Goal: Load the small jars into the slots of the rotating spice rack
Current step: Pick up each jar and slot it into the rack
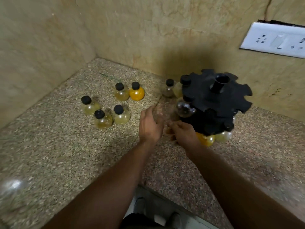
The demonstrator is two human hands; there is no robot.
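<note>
From the head view we counted six round glass jars [121,114] with black caps loose on the speckled stone bench [57,146]: five pale, one orange [136,93]. The black notched plastic rack [214,103] stood by the back wall, some slots filled. Our left hand [150,125] hovered empty, fingers apart; our right hand [183,132] sat by the rack's base, grip unclear.

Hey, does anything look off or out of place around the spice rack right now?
Yes. One clear jar on the near-left side of the black spice rack hangs tilted, bulb swung outward, unlike the jars that sit straight. Behind the wall socket plate there is a dark gap in the stone. No spill shows on the counter.
</note>
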